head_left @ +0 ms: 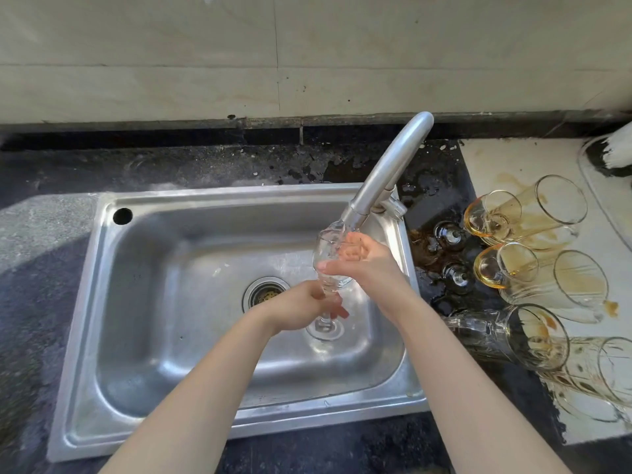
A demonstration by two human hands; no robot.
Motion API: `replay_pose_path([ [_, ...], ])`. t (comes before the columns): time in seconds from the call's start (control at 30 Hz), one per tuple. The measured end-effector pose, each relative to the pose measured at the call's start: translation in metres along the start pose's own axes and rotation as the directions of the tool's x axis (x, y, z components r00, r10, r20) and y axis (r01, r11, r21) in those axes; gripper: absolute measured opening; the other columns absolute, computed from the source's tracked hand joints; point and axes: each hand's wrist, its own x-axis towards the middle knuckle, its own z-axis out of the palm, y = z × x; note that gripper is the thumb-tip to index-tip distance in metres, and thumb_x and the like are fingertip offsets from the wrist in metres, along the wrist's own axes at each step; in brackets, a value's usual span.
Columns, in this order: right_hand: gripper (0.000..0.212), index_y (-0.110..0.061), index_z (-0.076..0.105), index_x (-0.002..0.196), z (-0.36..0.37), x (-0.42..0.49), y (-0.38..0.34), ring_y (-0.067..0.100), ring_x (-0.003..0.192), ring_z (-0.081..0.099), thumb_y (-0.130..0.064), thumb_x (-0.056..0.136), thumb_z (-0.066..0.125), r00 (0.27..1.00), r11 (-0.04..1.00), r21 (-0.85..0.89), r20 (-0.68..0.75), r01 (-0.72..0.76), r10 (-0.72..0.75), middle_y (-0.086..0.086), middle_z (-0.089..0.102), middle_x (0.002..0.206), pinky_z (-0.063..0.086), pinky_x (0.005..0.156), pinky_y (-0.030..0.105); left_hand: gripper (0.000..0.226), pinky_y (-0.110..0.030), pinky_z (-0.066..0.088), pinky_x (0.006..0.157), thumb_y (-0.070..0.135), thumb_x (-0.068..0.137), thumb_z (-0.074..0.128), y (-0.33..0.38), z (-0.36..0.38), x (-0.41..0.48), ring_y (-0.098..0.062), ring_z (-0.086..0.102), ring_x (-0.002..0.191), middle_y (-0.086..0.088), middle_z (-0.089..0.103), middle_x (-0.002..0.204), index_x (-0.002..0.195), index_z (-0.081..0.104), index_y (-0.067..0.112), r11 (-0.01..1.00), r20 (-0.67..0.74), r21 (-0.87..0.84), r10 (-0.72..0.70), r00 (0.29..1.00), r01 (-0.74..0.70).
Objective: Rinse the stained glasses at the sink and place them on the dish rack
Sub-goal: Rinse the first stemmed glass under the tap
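Head view, looking down: the pale tiled wall (pixel 171 56) fills the 12 o'clock band, and the dark speckled counter (pixel 205 165) runs below it. The steel sink (pixel 82 336) takes the middle of the scene, stretching down towards 7 o'clock. Out at 3 o'clock a light board (pixel 496 162) lies on the counter, smeared with brown stains. The curved grey faucet (pixel 386 165) rises from the sink's 1 o'clock corner and swings its spout in over the basin. On the board, from 3 down to 5 o'clock, the stained glasses (pixel 533 213) lie tipped on their sides in a close cluster, amber residue in several of them.

Both bare forearms come in from 6 o'clock and meet over the right half of the basin. The right hand (pixel 366 261) wraps the bowl of the wine glass (pixel 328 268), thumb across the front and fingers curled by the rim. The left hand (pixel 301 309) clasps its stem just below. The glass tilts with its mouth right under the spout, water showing inside, and its foot hangs above the basin floor. The drain (pixel 265 294) sits at 9 o'clock of the left hand, and a round hole (pixel 122 216) marks the sink's 10 o'clock corner.
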Motion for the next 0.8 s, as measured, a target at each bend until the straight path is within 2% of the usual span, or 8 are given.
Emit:
replay_pose_path([
  [0.1, 0.072, -0.019, 0.051, 0.127, 0.000, 0.007, -0.004, 0.012, 0.107, 0.062, -0.034, 0.065, 0.086, 0.999, 0.999, -0.006, 0.010, -0.046, 0.046, -0.001, 0.066, 0.113, 0.045, 0.088, 0.024, 0.021, -0.025, 0.045, 0.094, 0.025, 0.099, 0.050, 0.000, -0.004, -0.010, -0.012, 0.067, 0.093, 0.002, 0.074, 0.099, 0.102, 0.064, 0.009, 0.992, 0.056, -0.129, 0.023, 0.998, -0.016],
  [0.2, 0.061, -0.014, 0.054, 0.121, -0.001, 0.020, -0.008, 0.010, 0.095, 0.059, -0.043, 0.073, 0.079, 0.997, 0.998, 0.003, -0.045, -0.065, 0.065, -0.002, 0.060, 0.108, 0.042, 0.076, 0.022, 0.015, -0.019, 0.051, 0.071, 0.018, 0.096, 0.054, 0.007, -0.013, -0.026, -0.015, 0.070, 0.090, -0.005, 0.074, 0.100, 0.108, 0.058, 0.011, 0.946, 0.017, -0.323, 0.030, 0.999, -0.023],
  [0.3, 0.034, -0.014, 0.060, 0.098, -0.001, 0.025, -0.005, 0.015, 0.074, 0.056, -0.041, 0.081, 0.071, 0.977, 0.972, 0.160, -0.096, -0.171, 0.188, 0.003, 0.060, 0.086, 0.041, 0.065, 0.025, 0.019, -0.014, 0.047, 0.055, 0.017, 0.093, 0.057, 0.017, -0.023, -0.033, -0.012, 0.068, 0.069, -0.010, 0.073, 0.095, 0.112, 0.059, 0.012, 0.933, -0.144, -0.356, 0.001, 0.990, -0.053],
  [0.43, 0.060, -0.013, 0.059, 0.106, 0.001, 0.028, 0.023, 0.011, 0.050, 0.056, -0.061, 0.072, 0.069, 0.897, 0.809, 0.404, 0.076, -0.427, 0.435, 0.003, 0.062, 0.061, 0.044, 0.058, 0.026, 0.013, -0.022, 0.042, 0.050, 0.022, 0.090, 0.062, 0.032, -0.027, -0.027, -0.022, 0.058, 0.052, -0.002, 0.068, 0.065, 0.087, 0.062, 0.009, 0.920, -0.406, -0.370, -0.034, 0.913, -0.130],
  [0.5, 0.069, -0.011, 0.056, 0.107, 0.005, 0.028, 0.039, 0.016, 0.068, 0.063, -0.066, 0.067, 0.070, 0.841, 0.701, 0.501, 0.111, -0.508, 0.530, 0.005, 0.067, 0.069, 0.050, 0.065, 0.029, 0.022, -0.022, 0.042, 0.047, 0.025, 0.089, 0.065, 0.043, -0.022, -0.020, -0.019, 0.053, 0.048, 0.002, 0.056, 0.049, 0.079, 0.062, 0.005, 0.917, -0.442, -0.364, -0.018, 0.897, -0.161],
  [0.57, 0.083, -0.004, 0.053, 0.116, 0.010, 0.027, 0.049, 0.021, 0.086, 0.064, -0.067, 0.065, 0.070, 0.806, 0.595, 0.609, 0.131, -0.525, 0.577, 0.011, 0.069, 0.095, 0.052, 0.066, 0.030, 0.026, -0.019, 0.045, 0.045, 0.028, 0.088, 0.067, 0.055, -0.017, -0.015, -0.011, 0.053, 0.042, -0.002, 0.058, 0.058, 0.082, 0.064, 0.003, 0.914, -0.405, -0.362, 0.026, 0.914, -0.186],
  [0.67, 0.069, -0.001, 0.056, 0.104, 0.015, 0.021, 0.047, 0.021, 0.080, 0.061, -0.061, 0.073, 0.066, 0.806, 0.478, 0.732, 0.163, -0.485, 0.569, 0.015, 0.062, 0.095, 0.052, 0.064, 0.032, 0.034, -0.020, 0.046, 0.045, 0.025, 0.084, 0.071, 0.070, -0.012, -0.006, -0.013, 0.053, 0.047, -0.004, 0.063, 0.068, 0.095, 0.063, -0.007, 0.886, -0.368, -0.409, 0.059, 0.928, -0.218],
  [0.8, 0.069, 0.002, 0.056, 0.095, 0.014, 0.020, 0.042, 0.021, 0.072, 0.061, -0.063, 0.073, 0.065, 0.790, 0.443, 0.739, 0.192, -0.507, 0.582, 0.016, 0.062, 0.087, 0.054, 0.057, 0.028, 0.023, -0.017, 0.032, 0.040, 0.012, 0.089, 0.065, 0.087, -0.006, 0.009, -0.020, 0.043, 0.049, -0.009, 0.051, 0.057, 0.072, 0.052, 0.005, 0.899, -0.489, -0.386, -0.011, 0.872, -0.205],
])
